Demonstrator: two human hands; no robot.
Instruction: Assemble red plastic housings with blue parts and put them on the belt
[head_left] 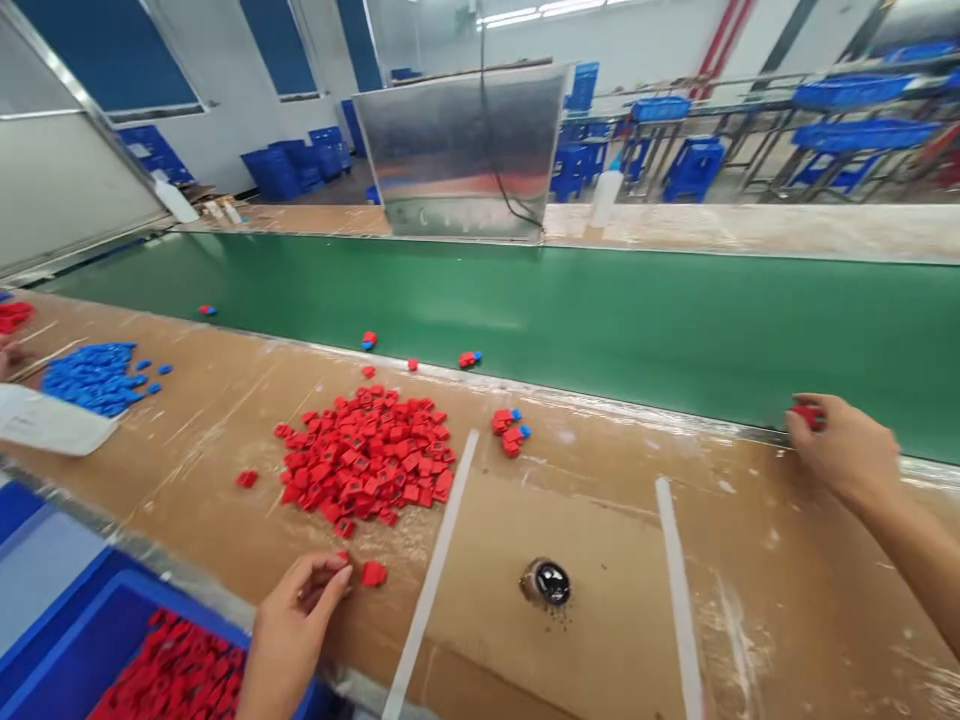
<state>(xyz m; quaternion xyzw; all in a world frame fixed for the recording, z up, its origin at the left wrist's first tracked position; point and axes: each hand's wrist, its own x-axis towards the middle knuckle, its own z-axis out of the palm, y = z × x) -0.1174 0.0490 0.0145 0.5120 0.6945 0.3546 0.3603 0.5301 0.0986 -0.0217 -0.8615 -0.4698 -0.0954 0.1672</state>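
Note:
My left hand (pixel 295 618) is closed in a pinch at the near edge of a heap of small red plastic pieces (pixel 369 455); a bit of a red piece (pixel 343 557) shows at its fingertips. A loose red piece (pixel 373 574) lies just to the right of those fingers. Far to the right, my right hand (pixel 851 448) grips another red piece (pixel 807 416) over the near edge of the green belt (pixel 637 320). Beyond the heap, red pieces joined with blue parts (pixel 510 430) rest on the wooden bench.
A small pot of dark liquid (pixel 553 582) stands on cardboard (pixel 600 640) between white tape strips. Several red-and-blue pieces (pixel 469 359) lie on the belt. Left are a blue heap (pixel 94 378), a white scoop-like container (pixel 56 420) and a blue bin (pixel 82 625). Another person's hand (pixel 7 355) shows far left.

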